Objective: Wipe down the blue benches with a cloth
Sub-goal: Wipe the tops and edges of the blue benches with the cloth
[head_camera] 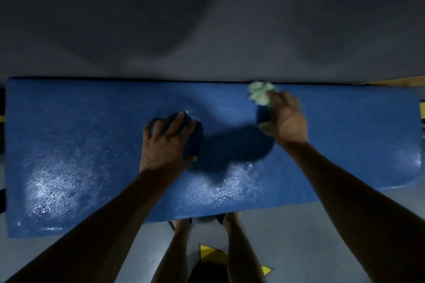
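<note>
Below me, running across the whole view, lies the blue bench (92,145), its long far edge set against a grey wall (207,18). My right hand (287,119) is out over the far right part of the bench, close to that back edge, and its fingers are curled around a pale green cloth (261,93). Most of the bunched cloth sticks out beyond my fingertips toward the wall, and a smaller bit shows below my palm on the thumb side. The hand and cloth are blurred, so I cannot tell how much of the cloth touches the bench surface. My left hand (166,142) rests flat on the middle of the bench with its fingers spread and straight, holding nothing, well apart from the cloth. Dark shadows fall on the bench between my two hands and just right of the left one. Wet, shiny patches glisten on the near part of the bench, at the left end and just in front of the shadows. Under the near edge I see my bare legs (232,248) on the grey floor (299,236), with yellow marks (211,256) on the floor between them.
</note>
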`<move>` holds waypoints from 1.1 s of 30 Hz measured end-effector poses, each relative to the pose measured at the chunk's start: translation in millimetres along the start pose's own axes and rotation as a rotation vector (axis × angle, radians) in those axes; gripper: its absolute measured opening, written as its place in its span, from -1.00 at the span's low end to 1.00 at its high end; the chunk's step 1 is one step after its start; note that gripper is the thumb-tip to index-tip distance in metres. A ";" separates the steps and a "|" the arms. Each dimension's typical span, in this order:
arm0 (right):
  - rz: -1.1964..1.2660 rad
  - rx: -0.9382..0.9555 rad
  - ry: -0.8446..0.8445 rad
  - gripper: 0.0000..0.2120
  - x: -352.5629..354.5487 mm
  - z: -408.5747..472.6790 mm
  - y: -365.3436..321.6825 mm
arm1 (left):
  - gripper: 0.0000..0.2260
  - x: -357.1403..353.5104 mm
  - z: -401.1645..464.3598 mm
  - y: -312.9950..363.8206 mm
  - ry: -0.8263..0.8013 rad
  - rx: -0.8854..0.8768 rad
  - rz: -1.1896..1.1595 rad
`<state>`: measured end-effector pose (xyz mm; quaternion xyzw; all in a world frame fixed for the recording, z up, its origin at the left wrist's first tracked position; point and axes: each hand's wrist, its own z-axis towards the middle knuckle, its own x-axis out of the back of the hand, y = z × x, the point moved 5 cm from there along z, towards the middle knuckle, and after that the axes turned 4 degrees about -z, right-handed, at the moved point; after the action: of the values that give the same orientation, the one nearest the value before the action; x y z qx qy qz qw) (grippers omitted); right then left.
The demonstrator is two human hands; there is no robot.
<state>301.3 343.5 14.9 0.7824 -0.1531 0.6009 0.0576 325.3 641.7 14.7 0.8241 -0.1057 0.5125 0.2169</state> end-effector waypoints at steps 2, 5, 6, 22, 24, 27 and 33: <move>0.072 -0.286 0.081 -0.28 2.7 -13.6 34.3 | -0.18 -0.6 -0.2 -0.4 0.005 -0.002 -0.007; 0.097 -0.459 0.185 -0.38 -10.3 -26.8 5.0 | -0.18 -2.5 -0.7 -0.8 0.006 -0.003 -0.014; 0.118 -0.439 0.193 -0.35 -17.5 -29.9 -20.4 | -0.18 -2.6 -1.0 -1.2 0.008 0.000 -0.016; 0.170 -0.266 0.246 -0.35 -12.8 -50.1 42.7 | -0.18 -2.4 -0.1 4.7 0.029 0.011 0.006; 0.217 -0.469 0.308 -0.33 -23.7 -56.7 19.9 | -0.19 -2.5 0.1 6.3 0.042 0.013 -0.003; 0.297 -0.478 0.297 -0.28 -41.9 -67.9 -52.3 | -0.20 -2.4 -0.8 10.1 0.038 0.023 0.001; 0.097 0.441 0.017 -0.23 -51.1 -104.8 -84.3 | -0.21 -1.6 -3.4 14.8 0.064 0.021 -0.005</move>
<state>218.8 460.7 2.2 0.7628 -0.0548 0.6283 -0.1426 316.0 630.1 18.2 0.8098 -0.0913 0.5390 0.2129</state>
